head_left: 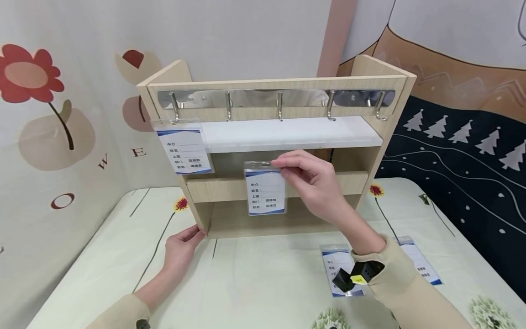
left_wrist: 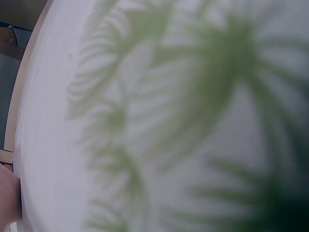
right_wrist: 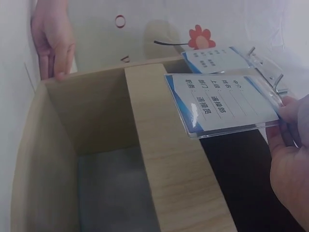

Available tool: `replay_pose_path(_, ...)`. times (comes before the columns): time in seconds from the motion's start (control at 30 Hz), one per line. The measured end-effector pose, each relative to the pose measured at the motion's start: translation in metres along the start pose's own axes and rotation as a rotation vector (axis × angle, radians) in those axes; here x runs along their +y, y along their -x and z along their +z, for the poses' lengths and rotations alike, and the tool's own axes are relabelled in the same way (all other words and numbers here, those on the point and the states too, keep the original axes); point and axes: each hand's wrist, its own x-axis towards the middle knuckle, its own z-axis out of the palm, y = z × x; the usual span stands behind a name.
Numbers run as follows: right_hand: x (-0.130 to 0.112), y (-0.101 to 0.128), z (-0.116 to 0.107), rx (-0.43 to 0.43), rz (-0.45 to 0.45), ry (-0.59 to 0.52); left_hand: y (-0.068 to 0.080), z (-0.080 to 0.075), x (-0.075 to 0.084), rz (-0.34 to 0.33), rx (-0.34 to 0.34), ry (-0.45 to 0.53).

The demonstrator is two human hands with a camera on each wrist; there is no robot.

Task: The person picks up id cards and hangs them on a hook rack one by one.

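My right hand (head_left: 314,183) pinches the top edge of a clear plastic badge holder (head_left: 266,193), with a blue and white card inside, in front of the wooden shelf (head_left: 279,83). In the right wrist view, thumb and fingers meet at the end of this badge holder (right_wrist: 222,104) near a metal hook. Another badge holder (head_left: 186,151) hangs at the leftmost hook (head_left: 174,107). Down at the shelf's lower left corner, my left hand (head_left: 181,249) holds the side panel with bent fingers; the left wrist view catches only part of the hand (left_wrist: 8,195).
A metal rail carries several hooks, including a middle hook (head_left: 280,105). Two more badge holders lie on the table at the right: one (head_left: 334,262) below my right wrist, another (head_left: 423,262) partly behind the sleeve. A flower-printed cloth (head_left: 255,283) covers the table.
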Motion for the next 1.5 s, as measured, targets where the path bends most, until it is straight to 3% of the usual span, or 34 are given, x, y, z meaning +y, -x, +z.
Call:
replay_pose_path(0.43,0.0,-0.021,0.021,0.039,-0.034,-0.101,0.0,-0.002,-0.002,-0.004,-0.004,-0.019)
replay_pose_path(0.8,-0.005,-0.035,0.029,0.058,-0.061,-0.079,-0.001,0.001,-0.001,0.017,-0.008,-0.005)
replay_pose_path(1.27,-0.011,-0.054,0.056,0.161,-0.138,-0.145,-0.001,-0.001,-0.002,0.033,0.008,0.007)
replay_pose_path(1.5,-0.013,-0.059,0.063,0.202,-0.162,-0.127,0.0,0.0,-0.001,0.026,0.009,0.001)
